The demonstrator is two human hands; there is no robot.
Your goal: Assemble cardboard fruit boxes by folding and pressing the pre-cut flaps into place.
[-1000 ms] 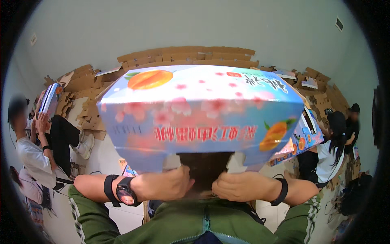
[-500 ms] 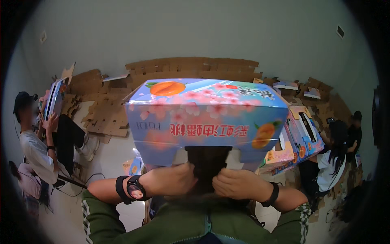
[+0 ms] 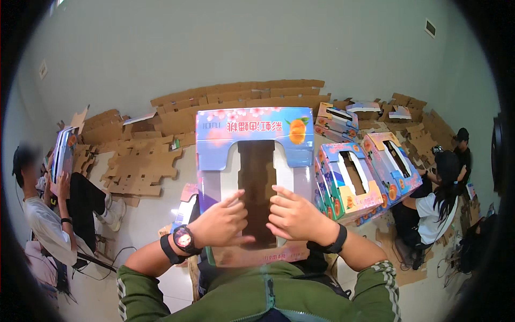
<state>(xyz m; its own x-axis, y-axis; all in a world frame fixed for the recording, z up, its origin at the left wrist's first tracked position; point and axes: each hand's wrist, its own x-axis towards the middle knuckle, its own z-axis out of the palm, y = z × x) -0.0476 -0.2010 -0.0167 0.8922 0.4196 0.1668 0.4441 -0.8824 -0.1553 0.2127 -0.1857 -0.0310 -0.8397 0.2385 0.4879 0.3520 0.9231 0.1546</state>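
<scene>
In front of me stands a blue and pink printed fruit box (image 3: 255,121) with blossom and peach pictures. Its top has a long opening (image 3: 256,177) with a brown inside, bordered by white strips. My left hand (image 3: 224,219) lies over the left strip, index finger stretched toward the opening's edge and thumb apart. Over the right strip is my right hand (image 3: 295,216), its index finger also extended and the others partly bent. Neither hand is wrapped round anything; whether the fingertips press on the cardboard I cannot tell.
Several similar printed boxes (image 3: 351,180) stand at my right, with more behind. Flat brown cardboard (image 3: 142,166) lies on the floor and along the wall. A person (image 3: 48,209) at the left holds a box; other people (image 3: 437,214) sit at the right.
The box has tilted so that its top opening faces me, and it sits lower. Both hands have moved from the near end up onto the strips beside the opening, fingers loosened.
</scene>
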